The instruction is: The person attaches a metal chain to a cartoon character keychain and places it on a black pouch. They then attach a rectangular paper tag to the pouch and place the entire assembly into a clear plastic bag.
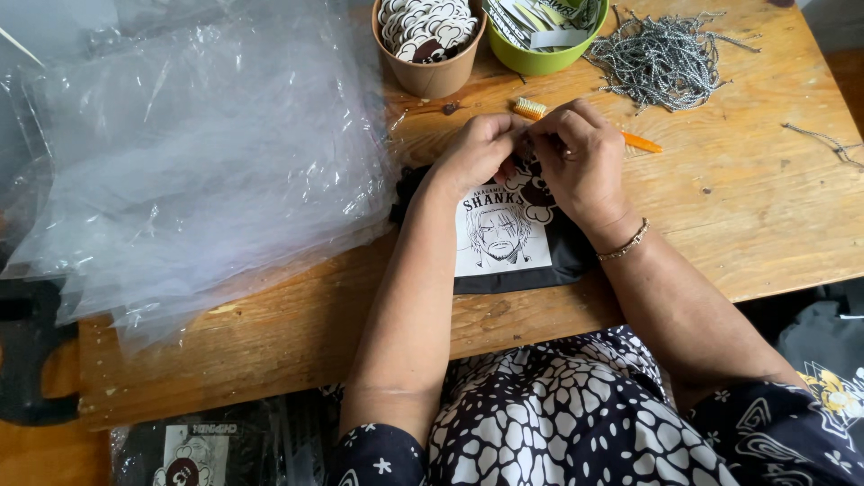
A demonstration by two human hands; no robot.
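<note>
Our left hand (475,151) and right hand (579,160) pinched a small cloud-shaped paper tag (537,196) over the folded black printed garment (504,238), apparently not yet attached; clear plastic bags (189,153) lay unused.

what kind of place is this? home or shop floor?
Probably a small garment packing or tagging bench. A folded black printed garment lies under both hands, a stack of clear plastic bags sits beside it, and a pile of tag strings plus a cup of cut-out tags wait behind.

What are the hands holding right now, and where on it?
Both the left hand and right hand pinch a small black-and-white tag at its top edge, over the folded black garment.
</note>
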